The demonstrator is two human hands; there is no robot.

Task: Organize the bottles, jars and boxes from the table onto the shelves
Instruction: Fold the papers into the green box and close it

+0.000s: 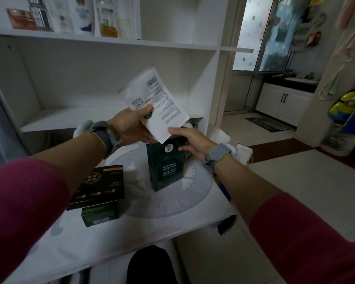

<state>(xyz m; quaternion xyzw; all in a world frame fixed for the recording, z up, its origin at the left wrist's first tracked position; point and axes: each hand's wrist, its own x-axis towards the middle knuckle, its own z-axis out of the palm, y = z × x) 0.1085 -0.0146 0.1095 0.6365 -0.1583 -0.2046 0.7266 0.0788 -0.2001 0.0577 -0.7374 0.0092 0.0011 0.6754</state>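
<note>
My left hand (131, 128) pinches a flat white mask sachet (158, 103), thumb on its printed face, holding it up in front of the middle shelf (74, 117). Just right of it, my right hand (193, 140) grips the top of a tall dark green mask box (165, 167) that stands upright on the table (152, 222); its fingertips touch the sachet's lower edge. A black box with gold print (99, 184) lies on the table's left part, resting over a small green box (99, 215).
The top shelf (103, 41) carries several bottles (83, 13) and a red jar (22, 18). A white unit wall (213, 89) bounds the shelves at right. To the right lies open floor, a doorway and a white cabinet (283, 103).
</note>
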